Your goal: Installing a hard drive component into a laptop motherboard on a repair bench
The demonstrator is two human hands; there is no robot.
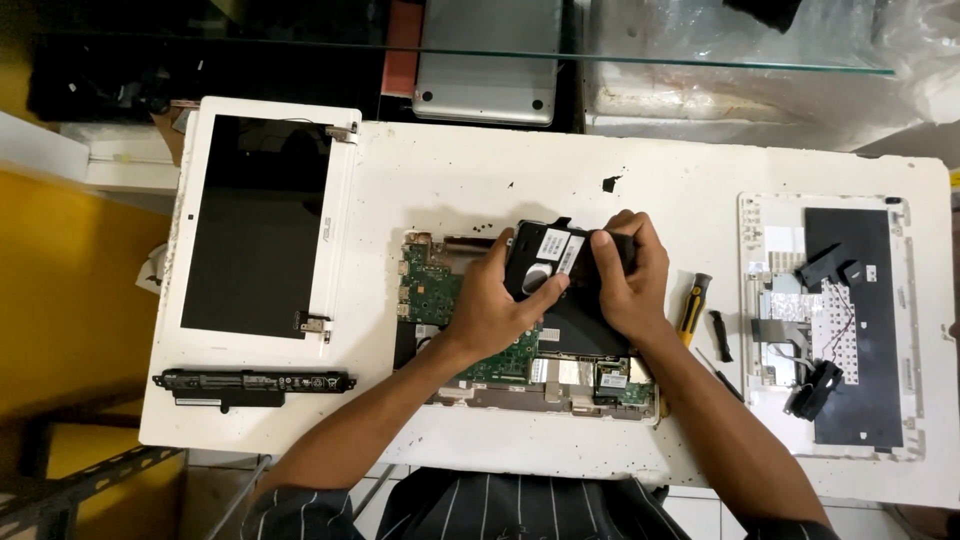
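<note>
Drive (pixel 545 262), black and labelled, was grasped by both left hand (pixel 492 305) and right hand (pixel 628 280) above the green board (pixel 432 290), screwdriver (pixel 693 308) lying right.

White rectangular labels (pixel 553 247) sit on the black drive between both hands; well left of the left hand (pixel 492 305), a dark white-framed screen (pixel 255 222) lies flat.

Counted on the bench: one white laptop screen panel (pixel 262 222), one long black battery (pixel 252 383), one green motherboard (pixel 440 300), one keyboard cover (pixel 830 320), one yellow-handled screwdriver (pixel 693 306), two hands.
</note>
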